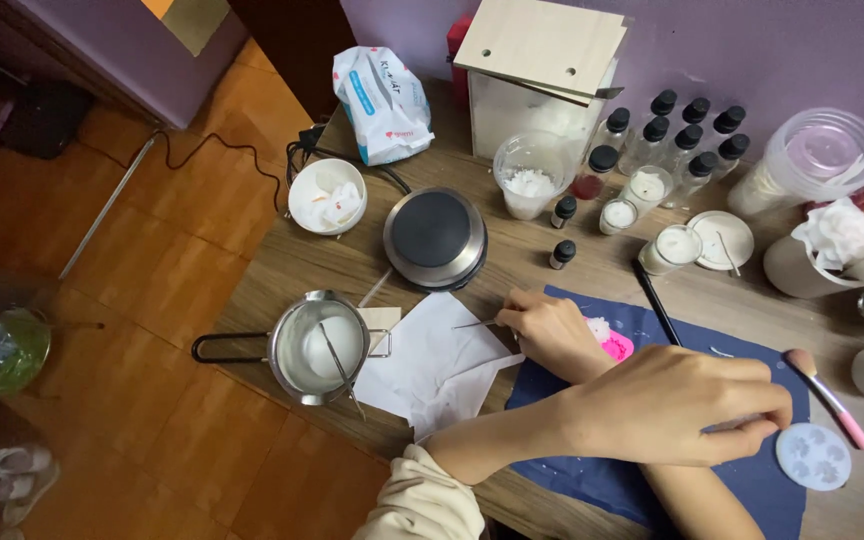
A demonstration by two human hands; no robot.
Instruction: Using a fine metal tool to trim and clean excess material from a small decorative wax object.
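Observation:
My arms are crossed over a dark blue mat [592,470]. My right hand [552,332] lies to the left, pinching a thin metal pick [477,323] that points at the white paper [432,365]; a pink silicone mould [616,346] lies just by its wrist. My left hand [677,408], with a cream sleeve [422,495], reaches right. Its fingertips are pinched together beside a round pale blue mould [814,456]. Whether they hold anything is hidden.
A steel pot of white wax with a stirrer [318,347] stands at the left, behind it a small hot plate [436,238] and a white bowl [327,196]. Further back stand several dark-capped bottles [674,135], candle jars [670,248], a wooden box [537,60]. A pink brush [832,398] lies at the right.

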